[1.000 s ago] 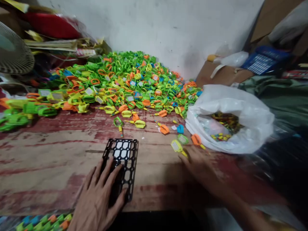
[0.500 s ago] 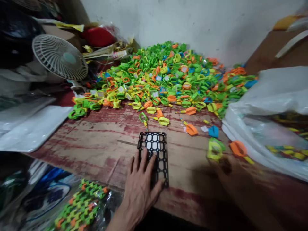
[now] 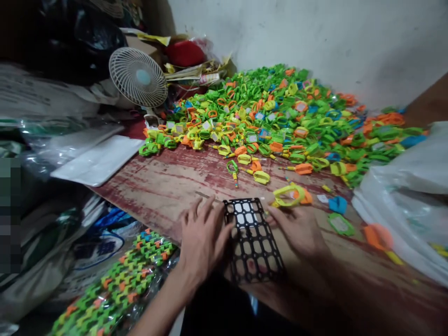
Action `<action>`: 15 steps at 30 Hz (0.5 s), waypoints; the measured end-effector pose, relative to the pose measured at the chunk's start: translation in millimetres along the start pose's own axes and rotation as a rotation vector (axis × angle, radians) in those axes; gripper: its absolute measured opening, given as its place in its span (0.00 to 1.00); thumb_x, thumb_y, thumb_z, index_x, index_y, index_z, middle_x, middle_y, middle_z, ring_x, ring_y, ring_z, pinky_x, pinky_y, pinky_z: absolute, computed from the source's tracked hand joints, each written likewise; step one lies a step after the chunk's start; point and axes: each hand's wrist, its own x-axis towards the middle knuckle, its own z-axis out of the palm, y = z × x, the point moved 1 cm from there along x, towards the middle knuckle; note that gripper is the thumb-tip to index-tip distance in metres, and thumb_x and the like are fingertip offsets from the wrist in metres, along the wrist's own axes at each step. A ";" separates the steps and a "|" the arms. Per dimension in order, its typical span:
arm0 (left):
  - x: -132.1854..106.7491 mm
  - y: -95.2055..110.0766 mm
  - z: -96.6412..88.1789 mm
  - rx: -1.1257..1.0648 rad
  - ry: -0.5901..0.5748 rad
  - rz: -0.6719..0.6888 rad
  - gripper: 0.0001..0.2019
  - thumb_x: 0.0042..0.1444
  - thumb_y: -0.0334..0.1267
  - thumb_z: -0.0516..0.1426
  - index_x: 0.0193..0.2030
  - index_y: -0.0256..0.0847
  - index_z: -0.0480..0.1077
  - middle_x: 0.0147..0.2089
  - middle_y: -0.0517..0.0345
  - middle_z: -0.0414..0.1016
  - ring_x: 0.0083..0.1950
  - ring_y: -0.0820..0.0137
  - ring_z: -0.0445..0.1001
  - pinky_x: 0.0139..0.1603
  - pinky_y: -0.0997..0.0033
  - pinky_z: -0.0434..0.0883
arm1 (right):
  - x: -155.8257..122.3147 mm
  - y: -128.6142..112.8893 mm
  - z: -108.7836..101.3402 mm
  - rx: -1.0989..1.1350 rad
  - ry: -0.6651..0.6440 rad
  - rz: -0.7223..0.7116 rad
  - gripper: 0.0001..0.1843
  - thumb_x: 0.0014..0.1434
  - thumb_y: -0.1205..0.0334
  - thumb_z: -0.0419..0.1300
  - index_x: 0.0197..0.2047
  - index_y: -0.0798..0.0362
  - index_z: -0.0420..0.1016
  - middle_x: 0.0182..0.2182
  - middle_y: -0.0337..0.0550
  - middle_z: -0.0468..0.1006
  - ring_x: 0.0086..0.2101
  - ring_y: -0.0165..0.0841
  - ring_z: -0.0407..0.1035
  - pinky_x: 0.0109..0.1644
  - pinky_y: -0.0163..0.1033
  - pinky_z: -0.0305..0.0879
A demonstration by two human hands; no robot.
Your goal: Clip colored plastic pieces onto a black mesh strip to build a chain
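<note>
A black plastic lattice tray (image 3: 255, 240) lies on the worn red wooden board (image 3: 164, 182) in front of me, with several white inserts in its far cells. My left hand (image 3: 203, 238) rests flat on the board against the tray's left edge, fingers spread. My right hand (image 3: 297, 226) is at the tray's right edge and pinches a yellow ring-shaped plastic piece (image 3: 287, 195), with an orange piece right behind it. A big heap of green, yellow, orange and blue plastic pieces (image 3: 280, 116) covers the far board.
A white plastic bag (image 3: 406, 196) with more parts sits at right. A small white fan (image 3: 138, 84) stands at back left beside clutter and a white sheet (image 3: 100, 158). A bagged strip of linked green and orange pieces (image 3: 115, 284) lies below the board's near edge.
The view swung left. My right hand picked a yellow piece off the board and brought it beside the tray. My left hand slid from on top of the tray to its left edge.
</note>
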 end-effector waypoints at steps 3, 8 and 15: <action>23.6 -21.9 9.5 -0.045 -0.091 -0.049 0.22 0.61 0.46 0.61 0.59 0.40 0.70 0.67 0.45 0.66 0.69 0.43 0.58 0.63 0.38 0.63 | 13.3 -11.6 21.6 0.006 -0.075 0.005 0.27 0.49 0.36 0.65 0.31 0.56 0.76 0.25 0.48 0.81 0.25 0.35 0.76 0.31 0.39 0.75; 39.0 -26.1 30.1 -0.104 -0.241 -0.093 0.24 0.59 0.48 0.62 0.59 0.42 0.69 0.72 0.44 0.57 0.74 0.37 0.47 0.66 0.32 0.56 | 30.8 -8.2 56.8 0.015 -0.179 -0.043 0.23 0.54 0.41 0.61 0.31 0.55 0.76 0.26 0.47 0.82 0.26 0.34 0.76 0.31 0.36 0.72; 40.1 -26.6 36.6 -0.127 -0.302 -0.141 0.23 0.58 0.48 0.63 0.57 0.41 0.70 0.73 0.46 0.58 0.75 0.39 0.44 0.72 0.35 0.48 | 44.9 12.7 83.8 -0.200 -0.146 -0.210 0.17 0.60 0.48 0.60 0.34 0.53 0.79 0.32 0.46 0.83 0.33 0.36 0.77 0.37 0.36 0.71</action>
